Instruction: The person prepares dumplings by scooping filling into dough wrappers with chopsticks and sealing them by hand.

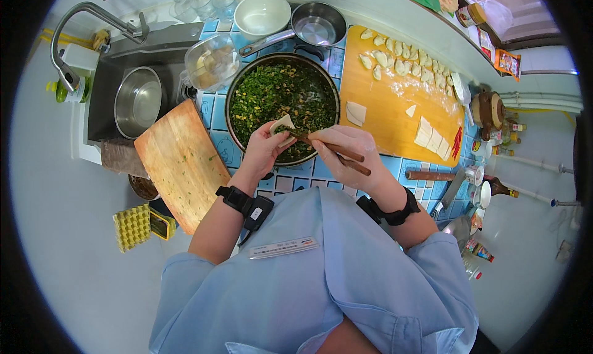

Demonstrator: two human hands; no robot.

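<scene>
My left hand holds a dough wrapper over the near part of a large round pan of chopped green filling. Some green filling lies on the wrapper. Wooden chopsticks are gripped in my right hand, their tips at the filling on the wrapper. To the right, a yellow board dusted with flour bears rows of folded dumplings along its far side. Cut wrappers overlap near its right corner, and a few more dough pieces lie on its left part.
A steel saucepan, a white bowl and a plastic container stand beyond the pan. At left, a wooden cutting board leans over the edge of a sink holding a metal pot. A rolling pin and knife lie at right.
</scene>
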